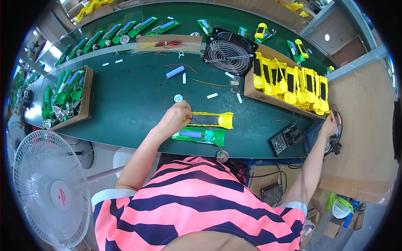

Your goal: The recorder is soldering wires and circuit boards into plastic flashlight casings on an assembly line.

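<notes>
Near the bench's (pixel 125 104) front edge the yellow torch shell (pixel 211 120) is pinched by the left hand (pixel 178 117), while the right hand (pixel 330 125), well apart, is closed on the soldering iron (pixel 336 138) at the right end, so soldering seems due and a steady tip is called for.

Long dark-green worktop (pixel 125 100); white standing fan (pixel 50 188) below its near edge; grey floor (pixel 104 154) beneath; bright windows (pixel 54 50) beyond its far-left end.
</notes>
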`<act>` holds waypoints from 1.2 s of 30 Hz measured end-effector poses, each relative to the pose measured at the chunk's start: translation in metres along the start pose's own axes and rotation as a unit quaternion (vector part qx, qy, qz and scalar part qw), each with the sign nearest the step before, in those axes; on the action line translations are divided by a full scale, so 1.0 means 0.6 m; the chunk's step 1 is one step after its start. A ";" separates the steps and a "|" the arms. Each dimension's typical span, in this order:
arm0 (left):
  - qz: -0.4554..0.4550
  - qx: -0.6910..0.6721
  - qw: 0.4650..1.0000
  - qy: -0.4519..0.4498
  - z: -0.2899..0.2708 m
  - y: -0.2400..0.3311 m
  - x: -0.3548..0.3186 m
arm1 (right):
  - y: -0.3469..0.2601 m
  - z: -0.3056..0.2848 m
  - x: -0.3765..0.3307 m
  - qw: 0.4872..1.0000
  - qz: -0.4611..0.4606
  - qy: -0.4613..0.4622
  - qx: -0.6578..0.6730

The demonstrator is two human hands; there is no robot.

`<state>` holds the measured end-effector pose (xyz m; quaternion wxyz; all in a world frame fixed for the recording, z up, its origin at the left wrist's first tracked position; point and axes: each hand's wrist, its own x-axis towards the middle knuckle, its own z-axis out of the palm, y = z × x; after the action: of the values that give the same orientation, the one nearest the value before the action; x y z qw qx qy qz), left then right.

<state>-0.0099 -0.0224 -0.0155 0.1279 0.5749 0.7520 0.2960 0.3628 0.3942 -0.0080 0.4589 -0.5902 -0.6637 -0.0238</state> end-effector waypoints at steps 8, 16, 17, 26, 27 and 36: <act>-0.068 0.087 0.994 -0.011 -0.042 0.023 0.010 | 0.037 0.029 0.039 0.992 0.020 -0.126 0.013; -0.017 0.127 0.972 0.195 0.007 0.032 -0.054 | 0.013 0.028 0.030 0.994 0.029 -0.070 -0.073; -0.007 0.121 0.967 0.225 0.007 0.040 -0.078 | 0.008 0.018 0.030 0.996 0.041 -0.050 -0.061; 0.017 -0.063 0.993 0.095 0.024 0.014 -0.092 | -0.143 -0.105 -0.181 0.972 -0.089 -0.051 0.211; -0.004 -0.089 0.991 0.099 0.010 0.018 -0.081 | -0.131 -0.097 -0.222 0.958 -0.182 -0.041 0.217; 0.049 0.054 0.975 0.210 -0.211 -0.004 0.273 | -0.190 -0.103 -0.432 0.926 -0.134 -0.233 0.265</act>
<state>-0.1293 0.0935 0.1078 -0.0783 0.5418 0.7480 0.3752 0.2765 0.1271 -0.0791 0.4234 -0.3419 -0.8067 0.2302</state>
